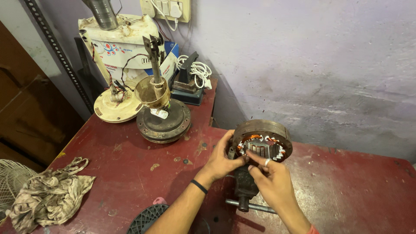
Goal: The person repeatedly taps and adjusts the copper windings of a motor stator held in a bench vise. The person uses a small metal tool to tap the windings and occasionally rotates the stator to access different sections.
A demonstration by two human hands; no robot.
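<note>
A round motor stator (261, 141) with copper windings and white sleeving sits in a dark bench vise (245, 186) on the red table (130, 169). My left hand (222, 159) grips the stator's left rim, a black band on its wrist. My right hand (271, 182), wearing a ring, pinches the lower front edge of the windings with its fingertips. The vise's steel handle bar (253, 207) sticks out below my hands.
A dark round fan motor (164, 122) with a brass-coloured cup and upright rod stands at the back, beside a cream motor plate (115, 108) and a white box. A crumpled rag (47, 195) lies front left. A black grille (147, 219) lies at the front edge. A white cable coil (198, 69) rests by the wall.
</note>
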